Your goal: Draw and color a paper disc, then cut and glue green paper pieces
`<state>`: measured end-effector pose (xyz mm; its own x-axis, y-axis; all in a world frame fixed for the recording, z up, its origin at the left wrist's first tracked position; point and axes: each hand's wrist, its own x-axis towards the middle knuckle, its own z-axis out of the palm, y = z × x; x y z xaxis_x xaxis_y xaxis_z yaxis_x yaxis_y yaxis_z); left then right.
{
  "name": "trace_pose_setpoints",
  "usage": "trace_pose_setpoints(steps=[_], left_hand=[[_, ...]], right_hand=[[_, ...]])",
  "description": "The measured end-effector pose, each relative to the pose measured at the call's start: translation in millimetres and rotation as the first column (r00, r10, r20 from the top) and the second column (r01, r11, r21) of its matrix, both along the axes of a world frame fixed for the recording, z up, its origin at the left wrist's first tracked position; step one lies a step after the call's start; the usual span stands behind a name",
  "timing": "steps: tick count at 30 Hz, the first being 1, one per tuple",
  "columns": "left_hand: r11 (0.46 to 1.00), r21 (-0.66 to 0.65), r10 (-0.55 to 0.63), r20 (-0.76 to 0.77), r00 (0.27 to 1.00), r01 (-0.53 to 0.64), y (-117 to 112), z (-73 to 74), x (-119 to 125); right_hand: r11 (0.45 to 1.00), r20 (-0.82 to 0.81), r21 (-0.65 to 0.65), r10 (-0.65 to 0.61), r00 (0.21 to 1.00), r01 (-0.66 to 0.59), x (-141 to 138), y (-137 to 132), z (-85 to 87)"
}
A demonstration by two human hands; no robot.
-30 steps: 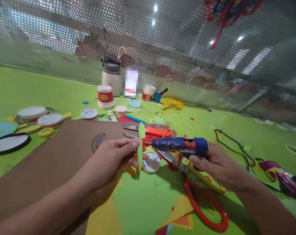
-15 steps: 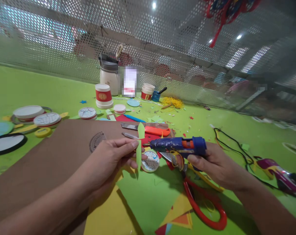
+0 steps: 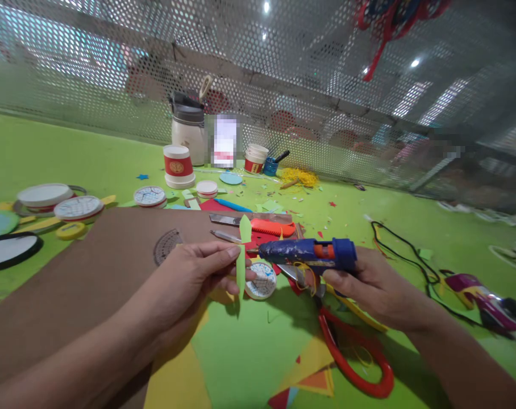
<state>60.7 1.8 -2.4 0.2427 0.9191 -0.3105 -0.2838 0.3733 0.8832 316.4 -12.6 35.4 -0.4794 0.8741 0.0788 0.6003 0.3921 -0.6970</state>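
Between thumb and fingers, my left hand (image 3: 211, 270) pinches a narrow light-green paper strip (image 3: 241, 272), which stands upright with a pointed top. My right hand (image 3: 373, 289) is wrapped round a blue glue gun (image 3: 307, 254). Its metal nozzle points left and is at the paper strip, just beside my left fingertips; whether it touches is hard to make out. Below the glue gun lie red-handled scissors (image 3: 383, 380), partly hidden by it. A round white lid with blue specks (image 3: 262, 282) lies behind my left fingers.
Brown board (image 3: 91, 272) covers the left side, with a protractor (image 3: 166, 247) on it. An orange utility knife (image 3: 273, 228) and a blue pen (image 3: 232, 205) lie beyond my hands. Paper cups (image 3: 179, 166) and a jug (image 3: 187, 128) stand near the mesh screen. A purple tool (image 3: 482, 298) lies right.
The whole view has shifted very slightly. Both hands keep the same hold, and the glue gun's nozzle stays at the paper strip.
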Motion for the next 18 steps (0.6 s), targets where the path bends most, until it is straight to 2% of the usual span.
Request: trace_pose_setpoints(steps=[6, 18], left_hand=[[1.0, 0.007, -0.014, 0.003, 1.0, 0.014, 0.2, -0.7, -0.7], [0.998, 0.028, -0.05, 0.002, 0.999, 0.05, 0.2, 0.0, -0.3]], right_hand=[[0.999, 0.008, -0.033, 0.036, 0.999, -0.035, 0.0, -0.5, 0.9], [0.998, -0.002, -0.061, 0.027, 1.0, -0.027, 0.2, -2.0, 1.7]])
